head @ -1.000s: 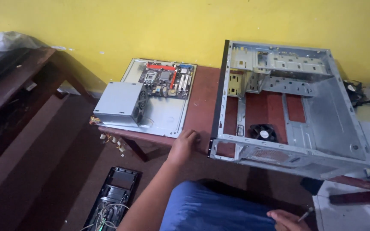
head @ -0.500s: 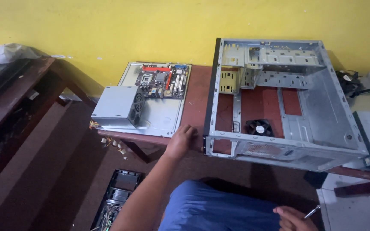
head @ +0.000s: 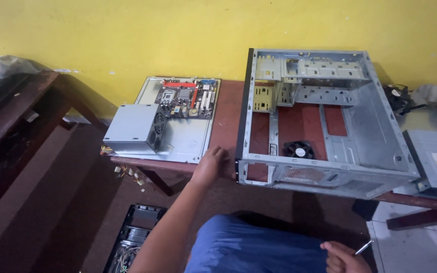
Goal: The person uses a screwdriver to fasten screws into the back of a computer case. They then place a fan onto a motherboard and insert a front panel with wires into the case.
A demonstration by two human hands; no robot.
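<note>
At the bottom of the view we see the right hand (head: 344,257) low over the blue-clad lap (head: 259,247). Its grip is closed around a thin metal tool (head: 364,247), whose tip points up and to the right. What kind of tool it is, we cannot tell.

On the floor at the lower left lies an open dark device (head: 133,237) with loose wires inside.

A little further, the left arm reaches forward to the near edge of the bench (head: 228,114). The left hand (head: 212,164) rests there, just beside the near left corner of the case (head: 324,121). The fingers are curled at the edge and seem to touch the corner, but we cannot tell if the grip is really closed on it.

The case is a grey metal computer case. It lies on its side with the open side up, on the right half of the bench. Inside it, near the front wall, sits a small black fan (head: 299,149).

Left of the hand, a grey panel (head: 190,139) lies flat on the bench. A grey power supply (head: 133,129) stands on its near left part, and a motherboard (head: 185,96) lies on its far part.

At the right edge we see a grey drive (head: 436,164), near the case. Behind everything is a yellow wall (head: 178,30).
</note>
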